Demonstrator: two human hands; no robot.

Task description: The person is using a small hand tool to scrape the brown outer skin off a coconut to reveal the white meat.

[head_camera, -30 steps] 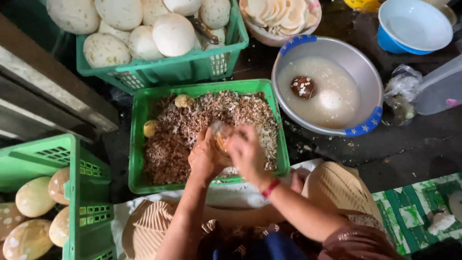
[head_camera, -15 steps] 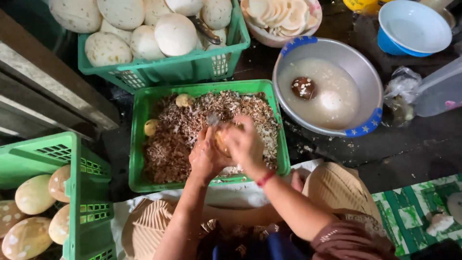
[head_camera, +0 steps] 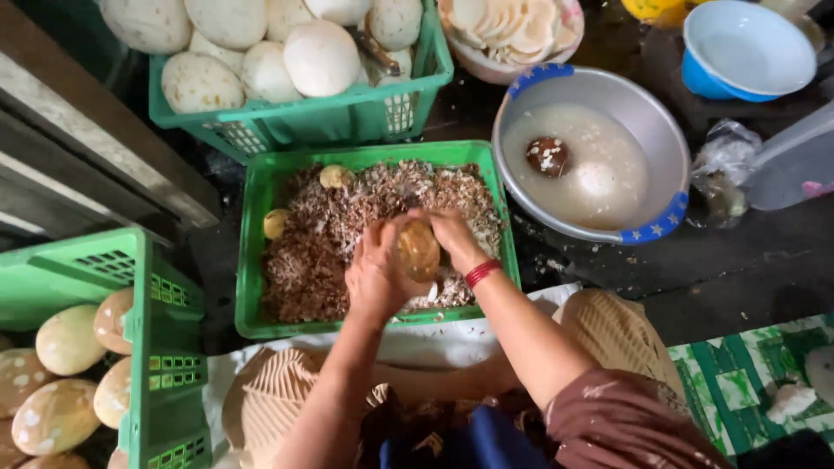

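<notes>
Both hands have shifted slightly; left hand [head_camera: 375,276] and right hand [head_camera: 452,239] curl their fingers around a brown nut [head_camera: 419,250] above the green crate [head_camera: 261,187], metal basin [head_camera: 647,113] at two o'clock.

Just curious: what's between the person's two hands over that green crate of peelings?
In the head view, a brownish round nut sits between the left hand and right hand, above the crate.

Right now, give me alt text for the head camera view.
Two bare hands, left hand and right hand, hold a brown round fruit over a green crate of brown shavings. Around it: a crate of pale peeled fruits and a metal basin of cloudy water.
</notes>
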